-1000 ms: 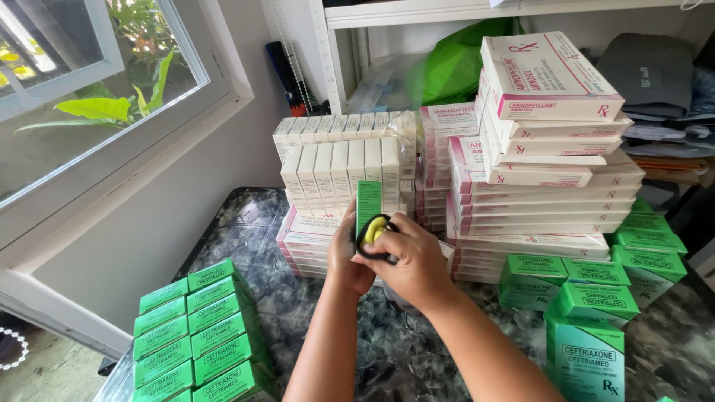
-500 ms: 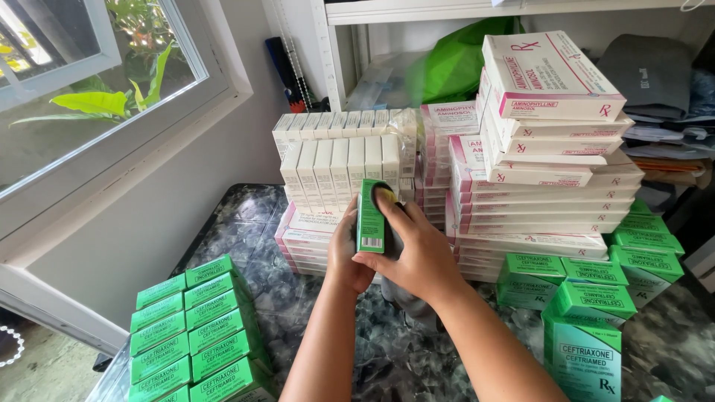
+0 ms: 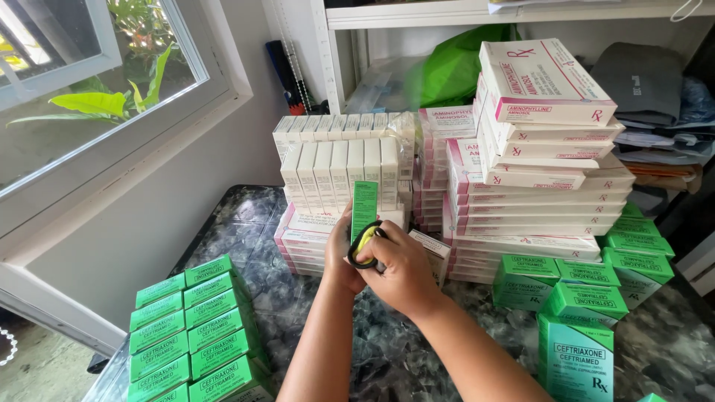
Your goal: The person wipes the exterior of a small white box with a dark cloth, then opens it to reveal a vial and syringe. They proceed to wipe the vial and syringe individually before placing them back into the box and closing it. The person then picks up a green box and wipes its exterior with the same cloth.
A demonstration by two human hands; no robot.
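Both hands [image 3: 380, 260] have dropped; black-and-yellow tool [image 3: 365, 244] covers green box [image 3: 364, 206] again

Bare marbled table [image 3: 246, 246] lies open between the green boxes [image 3: 195, 327] and pink-white stacks [image 3: 532, 193] walling the back

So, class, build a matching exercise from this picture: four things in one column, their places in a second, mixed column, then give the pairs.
Things:
1. small green box
2. black and yellow tool
3. block of green boxes
4. pink and white boxes

Places:
A. tall stack, back right
B. upright in the left hand
C. table's near left corner
D. gripped by the right hand

Pairs: 1-B, 2-D, 3-C, 4-A
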